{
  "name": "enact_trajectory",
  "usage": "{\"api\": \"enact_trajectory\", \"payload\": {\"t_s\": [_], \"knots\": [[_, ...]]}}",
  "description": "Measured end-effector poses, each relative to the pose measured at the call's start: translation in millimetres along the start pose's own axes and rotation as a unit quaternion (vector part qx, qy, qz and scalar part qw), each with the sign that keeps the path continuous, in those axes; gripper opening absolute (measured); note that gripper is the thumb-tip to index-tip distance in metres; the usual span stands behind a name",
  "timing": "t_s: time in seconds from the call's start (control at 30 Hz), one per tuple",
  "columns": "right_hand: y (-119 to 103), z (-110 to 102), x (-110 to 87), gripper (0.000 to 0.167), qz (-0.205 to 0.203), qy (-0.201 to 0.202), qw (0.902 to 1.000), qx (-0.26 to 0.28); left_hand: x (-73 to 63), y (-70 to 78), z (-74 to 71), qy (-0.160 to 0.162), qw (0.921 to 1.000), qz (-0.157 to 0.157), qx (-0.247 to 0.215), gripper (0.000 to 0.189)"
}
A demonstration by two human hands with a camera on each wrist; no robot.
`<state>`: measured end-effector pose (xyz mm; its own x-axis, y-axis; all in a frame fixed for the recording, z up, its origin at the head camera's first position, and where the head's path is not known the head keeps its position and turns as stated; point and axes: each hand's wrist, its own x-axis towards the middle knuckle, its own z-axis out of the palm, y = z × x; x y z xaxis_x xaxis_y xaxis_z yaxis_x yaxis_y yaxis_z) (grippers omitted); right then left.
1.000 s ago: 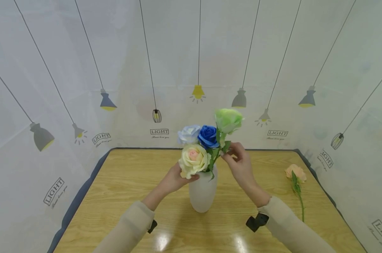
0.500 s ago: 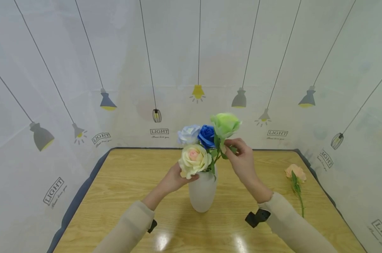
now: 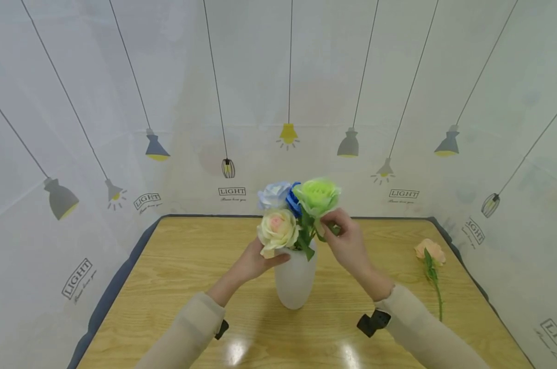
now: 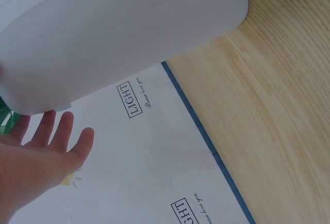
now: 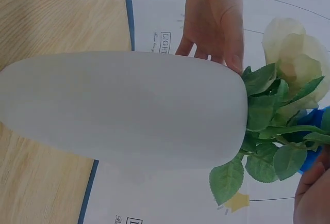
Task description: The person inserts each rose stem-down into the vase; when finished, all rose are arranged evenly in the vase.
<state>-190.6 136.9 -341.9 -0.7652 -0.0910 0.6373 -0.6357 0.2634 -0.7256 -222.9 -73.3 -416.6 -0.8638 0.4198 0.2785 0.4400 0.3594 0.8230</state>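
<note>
A wood-grain desk (image 3: 191,246) meets a white lamp-print backdrop (image 3: 251,77), while the left grip (image 3: 255,262) holds a white vase (image 3: 295,282) near its rim from ten o'clock and the right grip (image 3: 347,240), at two o'clock, pinches a green rose (image 3: 319,196) below its bloom.

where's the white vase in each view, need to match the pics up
Head: the white vase stands below and slightly right of the centre.
Left wrist: the white vase slants across the upper left, partly cut off by the frame.
Right wrist: the white vase appears sideways across the left and middle.
Shared landmark: the left hand, at the rim end in all three.
</note>
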Motion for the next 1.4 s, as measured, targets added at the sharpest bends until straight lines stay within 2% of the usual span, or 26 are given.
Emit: {"api": "enact_trajectory", "payload": {"t_s": [0.1,0.2,0.33,0.4,0.53,0.6,0.77,0.87,0.93,1.03,1.2,1.4], "knots": [[1.5,1.1,-1.7,0.008,-0.023,-0.004,0.9996,-0.014,0.1,2.9,0.3,0.003,0.9998,0.01,0.017,0.066],[2.7,2.1,-2.3,0.008,-0.047,-0.006,0.9985,-0.029,-3.0,18.0,-2.3,0.0,0.9996,0.017,0.023,0.064],[5.0,2.8,-1.3,0.009,-0.093,-0.012,0.9941,-0.054,-7.5,36.4,-6.6,-0.011,0.9996,0.012,0.024,0.064],[13.0,3.3,-0.4,0.008,-0.112,-0.017,0.9916,-0.063,-7.6,36.7,-6.9,-0.013,0.9996,0.007,0.026,0.065],[33.0,5.5,1.5,0.005,-0.128,-0.022,0.9892,-0.067,-7.7,35.3,-7.5,-0.012,0.9997,0.003,0.023,0.065],[35.9,6.3,2.2,0.005,-0.13,-0.025,0.9889,-0.066,-7.7,34.5,-7.7,-0.012,0.9998,0.006,0.017,0.064],[32.2,9.2,1.3,0.012,-0.149,-0.045,0.985,-0.075,-5.5,21.5,-5.0,-0.008,0.9997,0.017,-0.014,0.065],[23.2,10.4,-2.3,0.015,-0.158,-0.051,0.9833,-0.075,-2.2,7.7,-1.8,-0.007,0.9996,-0.004,-0.027,0.068],[18.0,10.8,-4.6,0.016,-0.154,-0.048,0.9844,-0.07,-0.6,0.5,-0.1,-0.006,0.9995,-0.014,-0.027,0.07],[16.0,11.8,-6.8,0.017,-0.145,-0.04,0.9859,-0.074,0.4,-4.3,1.4,0.002,0.9995,-0.008,-0.029,0.071],[21.0,14.1,-8.5,0.016,-0.134,-0.039,0.9876,-0.073,1.7,-6.3,2.1,0.008,0.9995,0.025,-0.018,0.071],[27.0,18.0,-12.3,0.015,-0.107,-0.053,0.9907,-0.065,0.8,-5.7,1.8,0.01,0.9997,0.017,-0.015,0.076]]}}
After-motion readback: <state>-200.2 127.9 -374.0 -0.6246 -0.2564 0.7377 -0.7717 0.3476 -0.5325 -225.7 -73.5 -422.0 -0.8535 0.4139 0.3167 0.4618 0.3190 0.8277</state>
